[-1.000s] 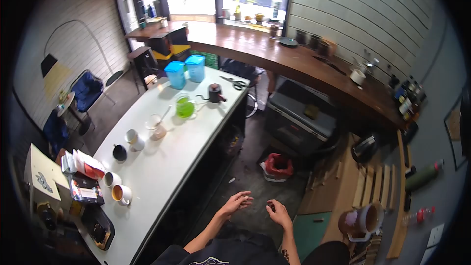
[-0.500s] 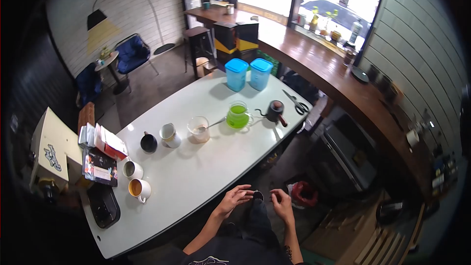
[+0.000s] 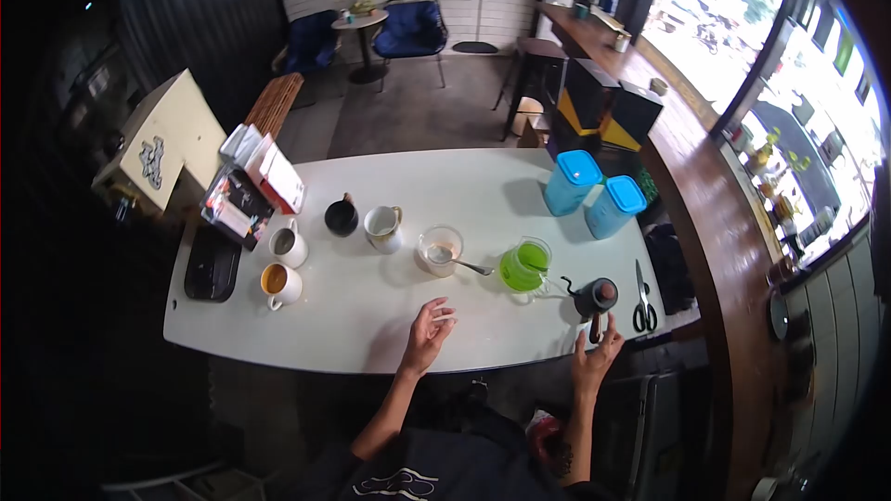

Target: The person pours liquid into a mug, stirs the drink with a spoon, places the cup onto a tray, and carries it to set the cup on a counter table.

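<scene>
My left hand [image 3: 427, 338] is over the table's front part with its fingers loosely curved and apart, holding nothing. Ahead of it is a clear cup [image 3: 436, 264] with a spoon [image 3: 471, 266] leaning out over the rim. My right hand [image 3: 594, 362] reaches up to the small black kettle [image 3: 594, 295]. Thumb and fingers are apart on either side of the kettle's brown handle [image 3: 595, 328]; whether they touch it I cannot tell. Left of the kettle stands a glass jug of green liquid [image 3: 525, 266]. Black scissors [image 3: 643, 317] lie to its right.
Two blue lidded containers [image 3: 572, 184] stand at the table's back right. Leftward are a white pitcher [image 3: 384, 230], a black cup [image 3: 342, 218], a grey-white mug [image 3: 289, 247], a white mug with brown contents [image 3: 281, 286] and a black tray [image 3: 212, 264]. A wooden counter [image 3: 710, 223] runs along the right.
The view has turned, facing the table more squarely. Both hands have moved forward from below the table edge; the right one is now at the kettle handle, the left over the table.
</scene>
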`<state>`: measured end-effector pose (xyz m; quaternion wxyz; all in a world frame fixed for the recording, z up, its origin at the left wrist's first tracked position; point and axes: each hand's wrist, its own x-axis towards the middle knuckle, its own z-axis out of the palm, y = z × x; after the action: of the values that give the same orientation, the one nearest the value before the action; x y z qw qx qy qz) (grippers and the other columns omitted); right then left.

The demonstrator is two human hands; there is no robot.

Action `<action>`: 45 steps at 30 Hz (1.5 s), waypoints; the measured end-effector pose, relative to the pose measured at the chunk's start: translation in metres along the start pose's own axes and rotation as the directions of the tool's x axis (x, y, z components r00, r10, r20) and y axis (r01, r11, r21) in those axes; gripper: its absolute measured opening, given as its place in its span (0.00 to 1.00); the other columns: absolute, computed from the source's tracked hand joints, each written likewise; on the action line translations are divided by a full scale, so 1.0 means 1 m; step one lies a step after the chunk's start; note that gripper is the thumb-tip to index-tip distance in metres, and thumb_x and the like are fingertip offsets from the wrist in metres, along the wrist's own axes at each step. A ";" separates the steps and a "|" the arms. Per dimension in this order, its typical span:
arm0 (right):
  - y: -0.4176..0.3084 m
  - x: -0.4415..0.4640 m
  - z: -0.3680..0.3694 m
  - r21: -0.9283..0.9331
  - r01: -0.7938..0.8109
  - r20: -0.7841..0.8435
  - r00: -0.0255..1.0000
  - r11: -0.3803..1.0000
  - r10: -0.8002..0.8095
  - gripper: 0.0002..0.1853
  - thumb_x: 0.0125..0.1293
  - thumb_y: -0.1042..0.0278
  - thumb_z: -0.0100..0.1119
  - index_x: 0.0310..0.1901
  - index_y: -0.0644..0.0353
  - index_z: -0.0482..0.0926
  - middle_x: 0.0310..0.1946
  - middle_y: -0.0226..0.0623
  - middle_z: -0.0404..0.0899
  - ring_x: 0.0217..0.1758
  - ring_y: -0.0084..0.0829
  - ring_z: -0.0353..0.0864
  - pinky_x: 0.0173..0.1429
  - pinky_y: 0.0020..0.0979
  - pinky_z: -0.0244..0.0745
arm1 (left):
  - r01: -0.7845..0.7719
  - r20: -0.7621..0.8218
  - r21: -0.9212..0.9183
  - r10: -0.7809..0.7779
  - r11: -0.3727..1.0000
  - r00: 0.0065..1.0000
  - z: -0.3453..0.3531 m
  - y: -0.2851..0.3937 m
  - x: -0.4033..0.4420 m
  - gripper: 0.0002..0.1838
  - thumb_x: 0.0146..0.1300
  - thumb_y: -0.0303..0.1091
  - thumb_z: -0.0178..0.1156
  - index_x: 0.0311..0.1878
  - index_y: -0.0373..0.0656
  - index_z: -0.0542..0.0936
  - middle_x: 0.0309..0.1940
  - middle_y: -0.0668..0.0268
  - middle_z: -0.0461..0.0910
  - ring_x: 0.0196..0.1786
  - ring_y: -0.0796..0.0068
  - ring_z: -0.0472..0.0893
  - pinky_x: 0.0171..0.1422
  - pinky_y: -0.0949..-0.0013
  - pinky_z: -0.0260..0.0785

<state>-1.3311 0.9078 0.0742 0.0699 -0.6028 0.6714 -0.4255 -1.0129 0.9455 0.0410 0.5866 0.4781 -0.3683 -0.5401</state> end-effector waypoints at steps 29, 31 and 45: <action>-0.006 0.025 0.021 -0.286 -0.148 0.179 0.962 0.947 0.204 0.50 0.61 0.77 0.58 0.81 0.33 0.44 0.30 0.50 0.81 0.33 0.54 0.83 0.38 0.52 0.75 | -0.251 -0.154 0.315 0.310 0.915 0.938 -0.009 0.009 0.143 0.47 0.51 0.30 0.80 0.70 0.39 0.62 0.64 0.54 0.69 0.66 0.61 0.73 0.68 0.58 0.73; -0.008 0.026 0.022 -0.290 -0.183 0.183 0.953 0.939 0.242 0.50 0.61 0.77 0.57 0.81 0.33 0.44 0.30 0.50 0.81 0.33 0.54 0.83 0.39 0.53 0.75 | -0.242 -0.126 0.315 0.293 0.918 0.948 -0.003 0.010 0.156 0.47 0.51 0.29 0.80 0.70 0.38 0.62 0.64 0.54 0.69 0.65 0.61 0.74 0.67 0.58 0.74; -0.004 0.024 0.027 -0.244 -0.203 0.147 0.959 0.948 0.243 0.53 0.58 0.82 0.53 0.81 0.31 0.42 0.31 0.52 0.80 0.35 0.57 0.82 0.40 0.55 0.75 | -0.358 0.083 0.454 0.361 0.816 0.929 0.048 -0.006 0.279 0.45 0.47 0.37 0.83 0.65 0.41 0.66 0.59 0.53 0.76 0.61 0.58 0.77 0.62 0.58 0.74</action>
<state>-1.3177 0.8740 0.0701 0.1074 -0.5618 0.7707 -0.2808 -1.0191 0.6625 0.0251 0.5484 0.5272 -0.5674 -0.3152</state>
